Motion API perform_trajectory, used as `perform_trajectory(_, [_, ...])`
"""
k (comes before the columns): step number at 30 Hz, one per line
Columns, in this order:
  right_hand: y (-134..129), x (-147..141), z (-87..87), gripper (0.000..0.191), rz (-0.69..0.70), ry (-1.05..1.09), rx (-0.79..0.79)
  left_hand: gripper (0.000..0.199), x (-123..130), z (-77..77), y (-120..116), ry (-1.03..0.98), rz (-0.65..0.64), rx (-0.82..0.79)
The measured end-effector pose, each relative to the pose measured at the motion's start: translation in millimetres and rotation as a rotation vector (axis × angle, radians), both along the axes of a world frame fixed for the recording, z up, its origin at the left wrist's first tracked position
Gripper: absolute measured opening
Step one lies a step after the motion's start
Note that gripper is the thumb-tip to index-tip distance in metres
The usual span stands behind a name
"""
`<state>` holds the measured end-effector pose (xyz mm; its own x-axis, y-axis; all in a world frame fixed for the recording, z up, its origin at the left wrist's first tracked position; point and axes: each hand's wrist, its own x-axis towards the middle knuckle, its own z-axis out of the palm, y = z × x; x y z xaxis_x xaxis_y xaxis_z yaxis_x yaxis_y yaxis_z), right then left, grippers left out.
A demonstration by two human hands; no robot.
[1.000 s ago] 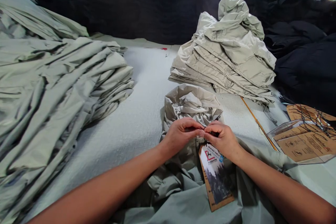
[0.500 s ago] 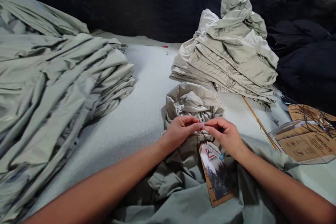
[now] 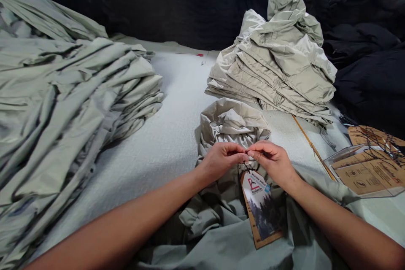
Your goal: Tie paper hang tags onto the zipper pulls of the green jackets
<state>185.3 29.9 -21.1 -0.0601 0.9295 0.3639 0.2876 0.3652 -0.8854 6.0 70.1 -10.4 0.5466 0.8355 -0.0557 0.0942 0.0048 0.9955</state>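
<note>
Here, hands (image 3: 217,162) meet, both pinching dark cord (image 3: 245,166) above hang tag (image 3: 262,211), forearms (image 3: 126,218) angled inward.

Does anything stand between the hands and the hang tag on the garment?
Nothing visible does: in the picture, the hang tag lies on the garment just below the left hand and right hand; its black cord runs up toward them.

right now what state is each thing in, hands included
Left hand: thumb and forefinger pinched at the black cord
Right hand: fingertips pinched there too
Black cord: attached to the hang tag
Hang tag: printed face up, slanted
Near garment: rumpled
Left pile: loosely heaped
Right stack: layered, crumpled on top
Clear holder: holding brown tags
</note>
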Motion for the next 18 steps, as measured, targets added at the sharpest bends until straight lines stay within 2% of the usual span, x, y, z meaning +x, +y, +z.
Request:
perform_trajectory(6, [4.2, 2.9, -1.3, 0.015, 0.068, 0.058, -0.053, 0.014, -1.0, 1.0, 1.7, 0.083, -0.041, 0.073])
perform_trajectory(10, [4.9, 4.3, 1.3, 0.016, 0.138, 0.054, -0.090, 0.014, -0.8, 0.3, 2.4, 0.082, -0.078, 0.059])
perform_trajectory(18, [3.7, 4.6, 4.9, 0.024, 0.106, 0.076, -0.217, 0.017, -1.8, 1.4, 3.8, 0.003, -0.083, 0.019])
